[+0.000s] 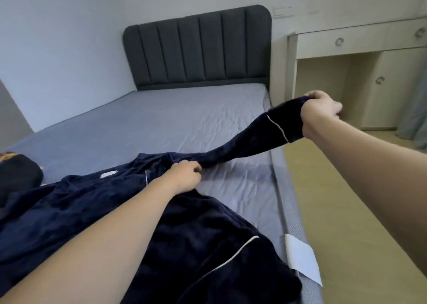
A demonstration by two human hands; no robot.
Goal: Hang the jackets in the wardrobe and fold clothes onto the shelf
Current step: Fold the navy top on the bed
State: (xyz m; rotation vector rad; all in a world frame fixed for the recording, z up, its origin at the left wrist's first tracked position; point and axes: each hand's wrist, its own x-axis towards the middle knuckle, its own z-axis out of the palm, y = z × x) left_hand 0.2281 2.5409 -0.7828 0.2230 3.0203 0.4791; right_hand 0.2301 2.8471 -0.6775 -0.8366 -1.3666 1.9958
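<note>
both hands grip the navy garment (92, 199): left hand (184, 176) at shoulder, right hand (321, 109) lifting the cuff.

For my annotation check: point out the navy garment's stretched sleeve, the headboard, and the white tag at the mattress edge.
stretched sleeve (245, 142), head view, mid-length of the sleeve.
headboard (198, 49), head view, centre padded panel.
white tag (300, 255), head view, middle of its flat face.

Grey bed (161, 123) w/ padded headboard (198, 49), cream desk (360, 42).
</note>
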